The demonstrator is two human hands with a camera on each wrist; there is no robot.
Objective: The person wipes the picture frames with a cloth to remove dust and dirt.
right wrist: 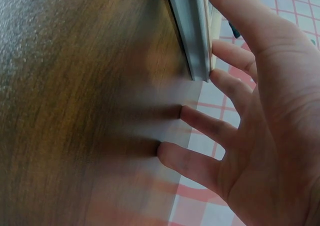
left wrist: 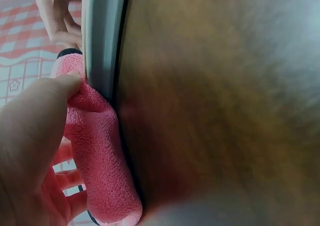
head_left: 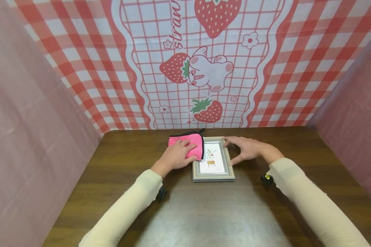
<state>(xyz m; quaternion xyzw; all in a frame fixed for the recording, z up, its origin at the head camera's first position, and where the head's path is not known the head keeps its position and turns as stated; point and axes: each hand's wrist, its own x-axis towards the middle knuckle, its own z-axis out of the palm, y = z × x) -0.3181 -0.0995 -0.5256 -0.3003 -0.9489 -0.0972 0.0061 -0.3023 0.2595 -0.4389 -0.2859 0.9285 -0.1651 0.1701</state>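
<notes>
A picture frame (head_left: 214, 178) lies flat on the table, its pale border surrounding a print of a plant on a brown stand. Folded over its upper left side is a pink cloth (head_left: 198, 140) with black edging. My left hand (head_left: 175, 155) holds the cloth against the frame; in the left wrist view the thumb presses its fleecy side (left wrist: 102, 161). At the frame's right side, my right hand (head_left: 248, 149) touches the border with thumb and forefinger apart. In the right wrist view its fingers (right wrist: 192, 161) are spread, two fingertips at the tabletop.
The brown wooden table (head_left: 204, 212) extends around the frame. Behind it hangs a red-and-white checked cloth (head_left: 148, 68) with strawberry prints. Pinkish curtains (head_left: 34, 137) stand on both sides. A dark wrist device (head_left: 267, 179) sits under the right sleeve.
</notes>
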